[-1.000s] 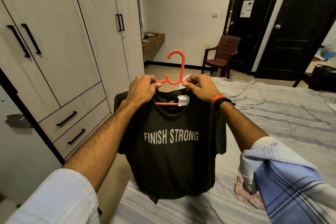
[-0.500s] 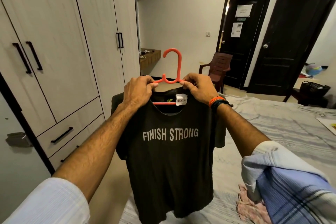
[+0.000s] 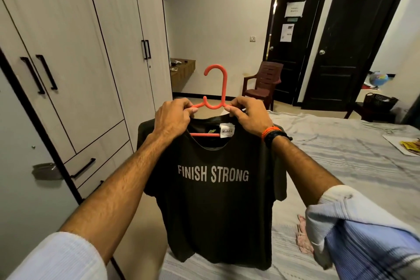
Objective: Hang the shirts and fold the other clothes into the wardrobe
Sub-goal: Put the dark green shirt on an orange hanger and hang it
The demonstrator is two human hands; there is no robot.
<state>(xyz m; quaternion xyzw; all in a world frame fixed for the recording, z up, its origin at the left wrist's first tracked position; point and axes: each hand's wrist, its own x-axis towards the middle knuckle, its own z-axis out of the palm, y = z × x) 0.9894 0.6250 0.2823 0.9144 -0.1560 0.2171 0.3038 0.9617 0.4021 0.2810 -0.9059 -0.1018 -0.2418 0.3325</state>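
A dark T-shirt [image 3: 211, 207] printed "FINISH STRONG" hangs on an orange plastic hanger [image 3: 221, 84] held up in front of me. My left hand [image 3: 172, 118] grips the hanger's left shoulder and the collar. My right hand [image 3: 247, 115] pinches the right shoulder of the hanger with the collar. The hook points up and curls left. The shirt's hem hangs just above the bed's near edge. The wardrobe [image 3: 75, 52] stands to the left with all its doors closed.
A bed with a striped grey sheet [image 3: 341, 166] fills the right side, with a pink cloth [image 3: 303, 237] near my right sleeve and papers [image 3: 406, 143] at its far right. A brown plastic chair [image 3: 263, 84], two dark doors and a black basket [image 3: 379, 102] stand beyond.
I have raised the hanger with the shirt, and my view has tilted upward. Both hands keep the same hold on the hanger's shoulders.
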